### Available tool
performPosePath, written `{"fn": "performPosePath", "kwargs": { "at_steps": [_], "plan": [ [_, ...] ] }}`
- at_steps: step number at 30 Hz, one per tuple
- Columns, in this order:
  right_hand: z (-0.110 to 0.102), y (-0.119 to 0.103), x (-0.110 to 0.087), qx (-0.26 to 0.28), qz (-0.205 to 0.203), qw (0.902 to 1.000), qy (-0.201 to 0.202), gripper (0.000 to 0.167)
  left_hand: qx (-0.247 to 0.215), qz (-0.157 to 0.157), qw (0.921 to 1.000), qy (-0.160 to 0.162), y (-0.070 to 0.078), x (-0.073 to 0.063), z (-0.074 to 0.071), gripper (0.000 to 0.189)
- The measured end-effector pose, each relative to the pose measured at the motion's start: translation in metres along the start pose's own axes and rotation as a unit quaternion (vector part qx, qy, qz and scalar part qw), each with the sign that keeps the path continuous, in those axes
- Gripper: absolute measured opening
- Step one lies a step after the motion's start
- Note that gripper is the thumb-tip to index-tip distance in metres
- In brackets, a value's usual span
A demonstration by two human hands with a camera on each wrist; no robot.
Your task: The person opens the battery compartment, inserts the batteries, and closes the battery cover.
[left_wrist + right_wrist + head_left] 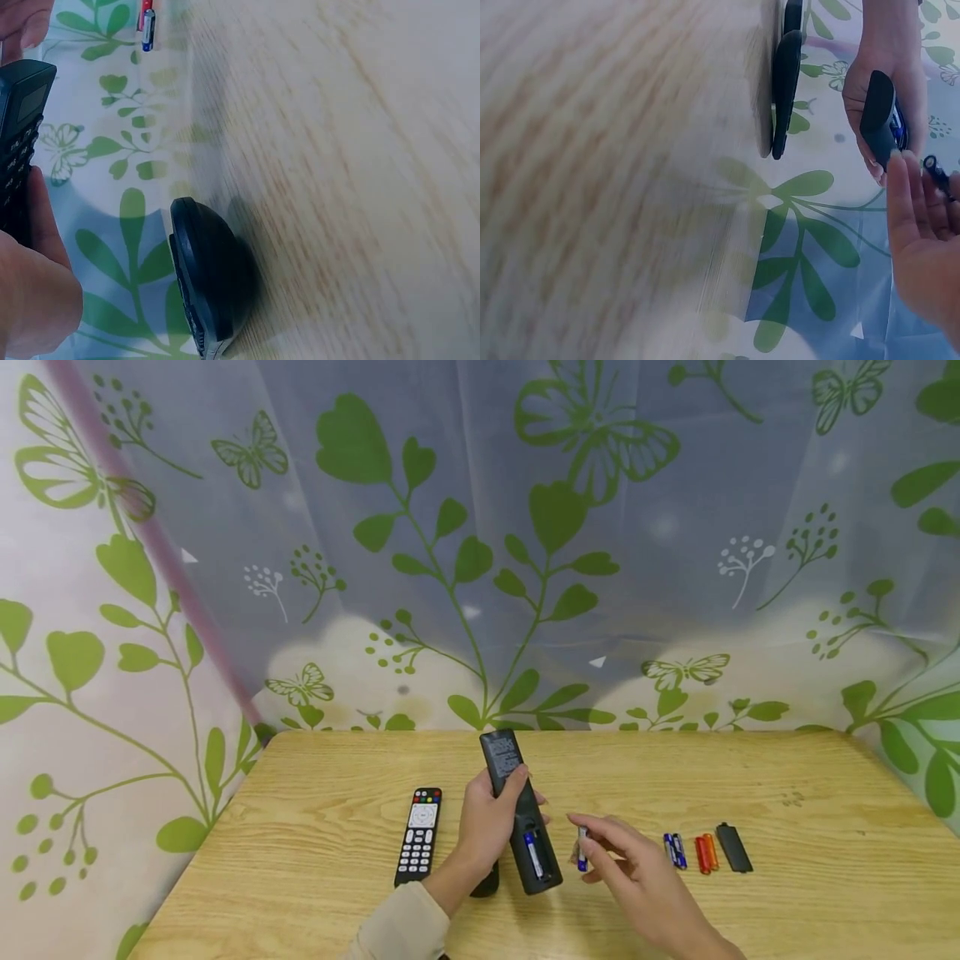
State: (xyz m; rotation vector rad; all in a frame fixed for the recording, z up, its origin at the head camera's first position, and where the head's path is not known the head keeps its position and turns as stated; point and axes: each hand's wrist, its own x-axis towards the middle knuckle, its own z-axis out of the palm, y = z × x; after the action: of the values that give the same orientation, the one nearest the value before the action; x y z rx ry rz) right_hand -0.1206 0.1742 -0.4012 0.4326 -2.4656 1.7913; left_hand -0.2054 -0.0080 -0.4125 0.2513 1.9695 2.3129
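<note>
My left hand [486, 817] grips a black remote control [507, 758], turned back side up with its battery compartment uncovered. One blue-and-silver battery [534, 857] lies inside that compartment, at its left side. Just right of the remote, my right hand [637, 872] pinches a second blue-and-silver battery [582, 850] between thumb and fingers, apart from the compartment. In the right wrist view, the fingertips [897, 161] overlap the remote's lower end [879, 112]. The left wrist view shows the keypad side of the held remote [21, 135].
A black remote with white keys [417, 835] lies face up on the wooden table [315, 810]. Another dark remote [487, 885] is partly hidden behind the left wrist. To the right lie blue batteries [675, 852], red and orange batteries [707, 853] and a black battery cover [734, 848].
</note>
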Motion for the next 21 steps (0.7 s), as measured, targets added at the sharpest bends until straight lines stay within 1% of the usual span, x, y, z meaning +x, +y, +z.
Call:
{"fn": "performPosePath", "kwargs": {
  "at_steps": [4, 7, 9, 12, 15, 17, 19, 21],
  "plan": [
    [0.001, 0.0, 0.002, 0.007, 0.039, 0.9991, -0.015, 0.041, -0.002, 0.003, 1.0, 0.002, 0.0, 0.001, 0.0, 0.038],
    [0.003, 0.0, 0.004, -0.01, 0.059, 0.9982, -0.008, 0.041, -0.005, 0.005, 1.0, 0.004, 0.001, 0.001, 0.0, 0.039],
    [0.006, -0.001, 0.005, -0.034, 0.065, 0.9972, 0.01, 0.036, -0.004, 0.005, 1.0, 0.006, 0.001, 0.001, 0.001, 0.041],
    [0.011, -0.004, 0.005, -0.075, 0.063, 0.9945, 0.037, 0.021, -0.007, 0.002, 0.9999, 0.009, 0.001, 0.001, 0.002, 0.043],
    [0.016, -0.008, 0.004, -0.118, 0.031, 0.9915, 0.047, 0.009, -0.006, 0.002, 0.9999, 0.01, 0.0, 0.001, 0.003, 0.042],
    [0.019, -0.008, 0.004, -0.142, 0.002, 0.9888, 0.047, 0.006, -0.007, 0.006, 0.9999, 0.006, 0.0, 0.0, 0.003, 0.042],
    [0.022, -0.007, 0.004, -0.166, -0.038, 0.984, 0.053, 0.008, -0.008, 0.011, 0.9999, 0.003, 0.0, -0.001, 0.005, 0.041],
    [0.024, -0.006, 0.004, -0.19, -0.086, 0.976, 0.063, 0.012, -0.01, 0.013, 0.9999, 0.001, 0.0, -0.002, 0.005, 0.041]
  ]
}}
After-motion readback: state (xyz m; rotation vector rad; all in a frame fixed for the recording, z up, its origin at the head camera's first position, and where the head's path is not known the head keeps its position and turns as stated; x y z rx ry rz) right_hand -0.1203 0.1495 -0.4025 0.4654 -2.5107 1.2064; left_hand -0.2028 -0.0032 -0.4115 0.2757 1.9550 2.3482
